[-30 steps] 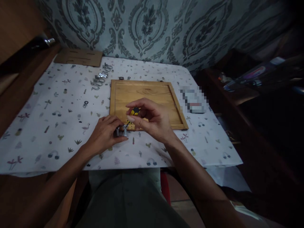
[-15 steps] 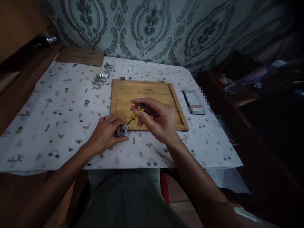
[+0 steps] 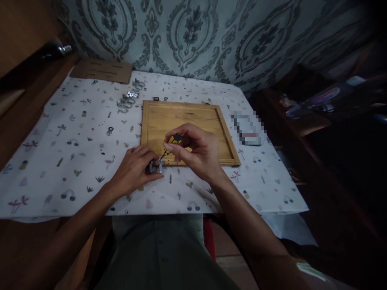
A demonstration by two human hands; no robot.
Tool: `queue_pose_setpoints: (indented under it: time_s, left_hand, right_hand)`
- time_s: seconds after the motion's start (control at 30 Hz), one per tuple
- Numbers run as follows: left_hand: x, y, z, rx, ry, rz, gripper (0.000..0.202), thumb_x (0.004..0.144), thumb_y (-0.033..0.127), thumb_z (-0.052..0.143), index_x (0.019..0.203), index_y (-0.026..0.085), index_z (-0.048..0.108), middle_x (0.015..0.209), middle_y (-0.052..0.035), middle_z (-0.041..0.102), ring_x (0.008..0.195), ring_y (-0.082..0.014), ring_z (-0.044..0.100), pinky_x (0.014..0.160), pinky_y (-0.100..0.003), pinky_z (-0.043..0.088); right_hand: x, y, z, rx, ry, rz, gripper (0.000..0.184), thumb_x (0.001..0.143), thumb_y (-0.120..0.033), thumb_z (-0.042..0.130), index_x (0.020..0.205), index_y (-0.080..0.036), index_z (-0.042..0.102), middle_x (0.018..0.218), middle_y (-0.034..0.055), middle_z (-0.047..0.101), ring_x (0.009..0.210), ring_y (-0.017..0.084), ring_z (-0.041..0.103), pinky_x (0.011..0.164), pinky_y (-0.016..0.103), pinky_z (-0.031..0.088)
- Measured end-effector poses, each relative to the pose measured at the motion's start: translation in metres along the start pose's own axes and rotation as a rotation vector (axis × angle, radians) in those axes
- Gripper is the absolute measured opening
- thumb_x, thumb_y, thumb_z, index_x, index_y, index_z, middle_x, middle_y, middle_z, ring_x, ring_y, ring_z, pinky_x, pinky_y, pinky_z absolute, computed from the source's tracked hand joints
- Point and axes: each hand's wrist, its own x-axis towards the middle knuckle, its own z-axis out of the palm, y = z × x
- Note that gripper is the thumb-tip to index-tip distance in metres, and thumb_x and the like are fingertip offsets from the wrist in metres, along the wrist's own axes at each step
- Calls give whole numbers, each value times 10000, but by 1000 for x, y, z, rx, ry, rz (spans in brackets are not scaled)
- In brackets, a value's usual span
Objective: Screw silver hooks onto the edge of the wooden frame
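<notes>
A wooden tray-like board (image 3: 184, 117) lies on the patterned tablecloth. My left hand (image 3: 133, 169) pinches a small metal fitting (image 3: 157, 165) against the board's near edge. My right hand (image 3: 196, 151) is closed round a yellow-and-black screwdriver (image 3: 173, 140), whose tip points down at that fitting. The screwdriver's shaft is partly hidden by my fingers.
Several metal hooks or fittings (image 3: 128, 100) lie in a row at the back left of the cloth, with one more loose piece (image 3: 109, 131) nearer. A cardboard piece (image 3: 102, 71) lies at the far left corner. A blurred-out object (image 3: 248, 129) rests right of the board. Dark furniture stands at right.
My right hand's fingers have shifted round the screwdriver handle, turning it, and the handle has tilted slightly. My left hand has stayed on the fitting.
</notes>
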Motion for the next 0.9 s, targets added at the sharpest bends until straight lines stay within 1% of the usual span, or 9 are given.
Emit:
queue_pose_setpoints:
  time_s: [0.13,0.23,0.33,0.4,0.47,0.53,0.7,0.8,0.9]
  left_hand:
    - [-1,0,0,-16,8,-1,349,838,418,800,1075,210,651,1118,-66,680,1064,-291,633,909,-461,459]
    - [0,-1,1,-1,-5,1,361,838,437,797,1078,213,648,1114,-68,686,1054,-295,637,907,-470,461]
    - [0,-2,2,13,-6,8,372,827,443,808,1062,210,639,1079,-64,688,1032,-295,637,893,-472,460]
    - [-1,-3,3,7,6,8,372,824,434,812,1065,209,640,1050,-55,684,1017,-291,638,891,-472,460]
    - [-1,-3,4,-2,13,3,377,822,431,814,1076,210,644,1041,-49,682,1012,-287,638,897,-473,461]
    - [-1,-4,4,-7,22,3,380,821,437,814,1077,212,645,1049,-51,682,1019,-286,636,902,-471,462]
    - [-1,-3,3,4,20,4,371,818,438,815,1060,213,649,1016,-48,677,997,-290,640,880,-463,467]
    - [-1,-2,2,6,14,-3,368,816,419,818,1069,206,656,1020,-55,675,1001,-302,640,879,-471,464]
    - [-1,-3,2,-5,7,-7,384,821,413,814,1102,203,658,1058,-62,672,1033,-305,633,905,-480,457]
  right_hand:
    - [4,1,0,75,-28,76,401,777,-508,828,824,-175,610,742,-21,636,472,48,467,414,197,399]
    - [6,2,-2,167,-91,57,385,803,-501,809,937,-181,640,783,-19,644,500,55,509,441,196,438]
    - [6,3,-5,203,-173,-3,331,896,-443,729,1113,-198,682,904,1,691,540,52,562,497,195,491]
    - [6,3,-5,206,-200,-37,260,926,-371,704,1122,-200,705,968,8,710,538,40,566,505,188,496]
    - [5,3,-4,181,-172,-65,200,915,-319,722,1067,-187,723,953,5,715,529,35,544,492,183,477]
    - [5,3,-1,121,-108,-92,177,891,-319,753,990,-174,726,877,-7,700,531,40,516,487,185,454]
    - [5,4,4,-6,-13,-118,276,851,-405,789,828,-160,663,722,-33,606,550,55,490,498,197,409]
    - [5,4,3,-21,-19,-82,314,843,-444,788,822,-166,644,706,-38,597,541,58,476,492,200,399]
    - [4,4,2,29,-51,-42,287,860,-430,774,891,-170,658,738,-35,615,550,62,499,504,202,424]
